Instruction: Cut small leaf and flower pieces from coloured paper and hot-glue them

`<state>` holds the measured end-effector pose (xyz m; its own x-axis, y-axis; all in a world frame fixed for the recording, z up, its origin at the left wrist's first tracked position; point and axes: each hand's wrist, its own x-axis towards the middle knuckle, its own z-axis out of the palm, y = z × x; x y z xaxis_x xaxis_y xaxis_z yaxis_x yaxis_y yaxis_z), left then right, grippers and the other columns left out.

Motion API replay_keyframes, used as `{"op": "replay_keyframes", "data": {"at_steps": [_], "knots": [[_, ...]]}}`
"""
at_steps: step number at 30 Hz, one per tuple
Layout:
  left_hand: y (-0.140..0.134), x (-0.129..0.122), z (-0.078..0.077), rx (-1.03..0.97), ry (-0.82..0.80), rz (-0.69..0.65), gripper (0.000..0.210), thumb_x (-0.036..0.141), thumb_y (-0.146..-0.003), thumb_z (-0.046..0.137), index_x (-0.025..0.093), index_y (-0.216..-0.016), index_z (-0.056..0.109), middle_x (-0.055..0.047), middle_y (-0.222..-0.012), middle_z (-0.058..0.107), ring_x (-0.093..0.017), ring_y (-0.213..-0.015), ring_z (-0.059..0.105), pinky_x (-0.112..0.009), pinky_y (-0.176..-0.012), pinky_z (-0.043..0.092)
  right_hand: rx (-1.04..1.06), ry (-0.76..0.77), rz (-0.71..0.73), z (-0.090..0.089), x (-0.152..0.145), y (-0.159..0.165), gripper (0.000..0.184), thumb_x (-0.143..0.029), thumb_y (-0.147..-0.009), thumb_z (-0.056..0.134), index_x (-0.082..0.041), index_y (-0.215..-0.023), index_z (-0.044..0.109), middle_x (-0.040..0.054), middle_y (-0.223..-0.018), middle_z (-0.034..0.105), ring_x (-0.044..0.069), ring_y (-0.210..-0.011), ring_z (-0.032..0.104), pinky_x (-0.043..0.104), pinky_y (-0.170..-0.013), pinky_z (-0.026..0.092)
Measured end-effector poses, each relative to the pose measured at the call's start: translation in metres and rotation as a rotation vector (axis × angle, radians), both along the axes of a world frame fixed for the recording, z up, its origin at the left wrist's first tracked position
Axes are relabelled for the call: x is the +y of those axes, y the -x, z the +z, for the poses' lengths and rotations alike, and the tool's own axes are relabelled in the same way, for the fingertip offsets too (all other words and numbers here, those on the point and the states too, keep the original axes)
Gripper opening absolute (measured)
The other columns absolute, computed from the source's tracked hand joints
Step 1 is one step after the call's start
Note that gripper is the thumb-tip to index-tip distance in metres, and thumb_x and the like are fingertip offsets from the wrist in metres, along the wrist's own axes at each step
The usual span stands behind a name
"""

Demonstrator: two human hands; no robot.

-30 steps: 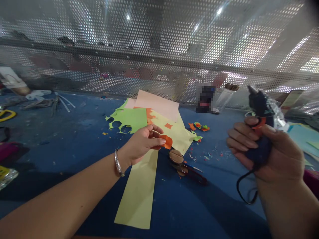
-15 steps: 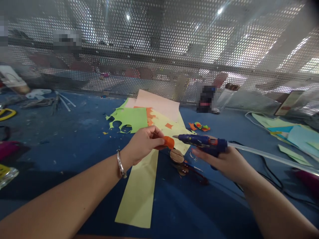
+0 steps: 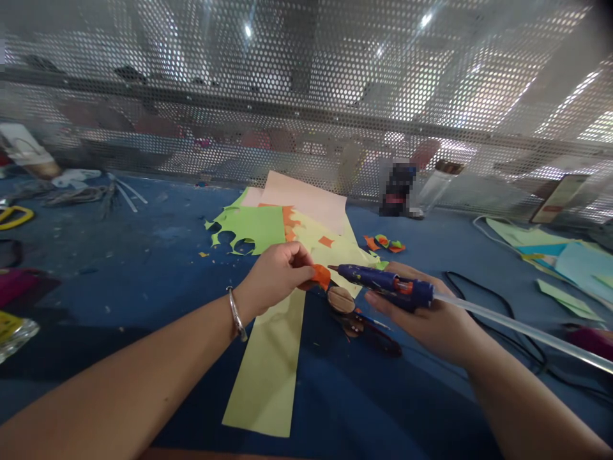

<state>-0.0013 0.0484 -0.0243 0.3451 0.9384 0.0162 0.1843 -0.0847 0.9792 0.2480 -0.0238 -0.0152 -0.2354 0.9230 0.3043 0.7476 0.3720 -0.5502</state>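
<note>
My left hand [image 3: 280,275] pinches a small curled piece of orange paper [image 3: 320,276] between thumb and fingers. My right hand [image 3: 431,313] is wrapped round a dark blue hot glue gun [image 3: 383,281], and a long clear glue stick [image 3: 517,326] sticks out of its back. The gun's nozzle points left, close to the orange piece; whether they touch I cannot tell. Just below lies a round wooden disc [image 3: 341,299] beside scissors with dark handles [image 3: 385,338]. Under my left hand runs a pale yellow paper strip [image 3: 268,377].
Behind my hands lie cut green paper [image 3: 261,230] and a pink sheet [image 3: 306,198]. Small orange and green pieces [image 3: 384,243] rest to their right. A black cord [image 3: 507,313] crosses the right side near stacked coloured paper [image 3: 575,262]. Perforated metal mesh [image 3: 306,83] stands at the back.
The glue gun has moved slightly left and down, its rear end dipping, and its nozzle stays by the orange piece. My left hand has hardly moved, but the orange piece has shifted slightly left.
</note>
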Motion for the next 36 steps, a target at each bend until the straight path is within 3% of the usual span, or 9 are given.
{"op": "replay_keyframes", "data": {"at_steps": [7,19,36], "knots": [[-0.0006,-0.0012,-0.0007,0.026,-0.015,-0.060,0.013,0.023,-0.078,0.073,0.018,-0.079,0.061,-0.002,-0.071,0.069,-0.015,-0.065,0.067,-0.028,-0.062,0.054,-0.077,0.019,0.046,0.0015,-0.0010,0.0066,0.026,-0.043,-0.096,0.060,-0.022,-0.080,0.057,0.0014,-0.076,0.061,0.016,-0.066,0.055,0.030,-0.060,0.043],[0.0030,-0.0007,-0.0055,0.141,-0.146,-0.089,0.004,0.019,-0.079,0.065,0.018,-0.080,0.061,0.000,-0.071,0.067,-0.013,-0.062,0.066,-0.026,-0.060,0.050,-0.148,-0.017,0.117,-0.0013,-0.0016,0.0052,0.023,-0.036,-0.099,0.056,-0.022,-0.080,0.055,0.0004,-0.077,0.059,0.015,-0.069,0.057,0.029,-0.064,0.043],[0.0034,-0.0015,-0.0045,0.184,-0.209,-0.082,0.003,0.018,-0.078,0.064,0.019,-0.079,0.061,0.002,-0.069,0.066,-0.013,-0.063,0.063,-0.024,-0.059,0.046,-0.169,-0.064,0.104,-0.0014,-0.0017,0.0034,0.026,-0.037,-0.099,0.056,-0.022,-0.079,0.055,-0.0005,-0.074,0.057,0.014,-0.067,0.056,0.028,-0.062,0.041]]}}
